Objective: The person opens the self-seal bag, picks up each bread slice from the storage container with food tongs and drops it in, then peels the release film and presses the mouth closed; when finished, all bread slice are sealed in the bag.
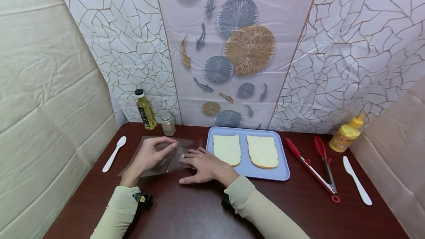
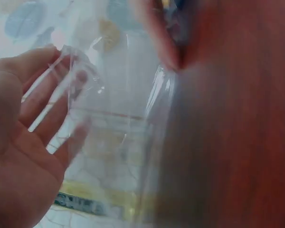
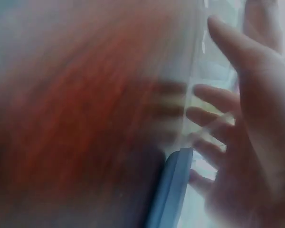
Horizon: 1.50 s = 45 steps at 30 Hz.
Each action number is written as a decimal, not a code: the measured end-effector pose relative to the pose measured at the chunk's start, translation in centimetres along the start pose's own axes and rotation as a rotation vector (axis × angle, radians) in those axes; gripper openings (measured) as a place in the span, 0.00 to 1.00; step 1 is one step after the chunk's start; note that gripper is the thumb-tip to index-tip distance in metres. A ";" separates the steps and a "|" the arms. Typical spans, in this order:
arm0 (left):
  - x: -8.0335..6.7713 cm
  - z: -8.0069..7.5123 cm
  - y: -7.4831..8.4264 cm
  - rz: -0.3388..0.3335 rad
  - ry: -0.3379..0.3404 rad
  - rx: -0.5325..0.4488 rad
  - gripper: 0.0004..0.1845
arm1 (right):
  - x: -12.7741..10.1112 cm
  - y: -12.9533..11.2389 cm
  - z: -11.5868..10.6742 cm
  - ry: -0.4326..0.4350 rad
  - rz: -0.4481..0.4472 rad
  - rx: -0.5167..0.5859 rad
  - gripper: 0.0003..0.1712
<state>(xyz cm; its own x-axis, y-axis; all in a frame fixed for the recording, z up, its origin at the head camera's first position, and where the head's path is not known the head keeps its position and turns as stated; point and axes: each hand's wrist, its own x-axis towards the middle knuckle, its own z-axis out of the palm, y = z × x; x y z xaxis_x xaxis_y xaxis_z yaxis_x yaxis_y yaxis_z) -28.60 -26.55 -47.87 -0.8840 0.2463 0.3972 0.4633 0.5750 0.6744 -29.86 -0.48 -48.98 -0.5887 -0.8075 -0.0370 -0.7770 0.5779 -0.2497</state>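
Observation:
A thin clear plastic bag (image 1: 166, 166) lies on the dark table, left of the middle. My left hand (image 1: 148, 156) pinches the film between thumb and index finger, and in the left wrist view its other fingers show through the plastic. From the other side my right hand (image 1: 205, 167) rests on the bag's right end, fingers spread and thumb held apart. Just right of that hand, two bread slices (image 1: 227, 149) (image 1: 262, 151) lie side by side on a light blue tray (image 1: 247, 173). The tray's edge (image 3: 173, 185) also appears below the right fingers in the right wrist view.
A white spoon (image 1: 114, 154) lies far left. Behind the bag stand an oil bottle (image 1: 146, 111) and a small seasoning jar (image 1: 168, 125). Right of the tray are red-tipped tongs (image 1: 315, 172), a white knife (image 1: 356, 180) and a yellow squeeze bottle (image 1: 345, 135). Cloth walls surround the table.

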 end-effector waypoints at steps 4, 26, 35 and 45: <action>0.0 0.8 -0.5 -0.002 -0.060 0.046 0.09 | -0.9 0.4 -0.6 0.053 -0.029 0.049 0.49; -0.3 1.7 -1.2 -0.022 -0.033 0.034 0.10 | -13.3 6.1 -3.0 0.520 0.164 0.288 0.19; -0.2 1.6 -1.0 -0.013 -0.018 0.049 0.08 | -21.5 11.3 -3.3 0.773 0.423 0.232 0.16; -0.2 2.0 -0.8 -0.026 -0.011 0.040 0.08 | -30.8 14.8 -2.8 0.935 0.669 0.069 0.21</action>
<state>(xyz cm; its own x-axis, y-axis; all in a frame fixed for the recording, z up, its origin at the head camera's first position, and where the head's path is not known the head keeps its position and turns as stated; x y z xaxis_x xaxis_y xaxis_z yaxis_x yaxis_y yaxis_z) -28.91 -25.50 -49.73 -0.8965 0.2393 0.3729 0.4374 0.6119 0.6590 -23.84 33.24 -48.79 -0.8363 0.0785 0.5426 -0.2496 0.8267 -0.5043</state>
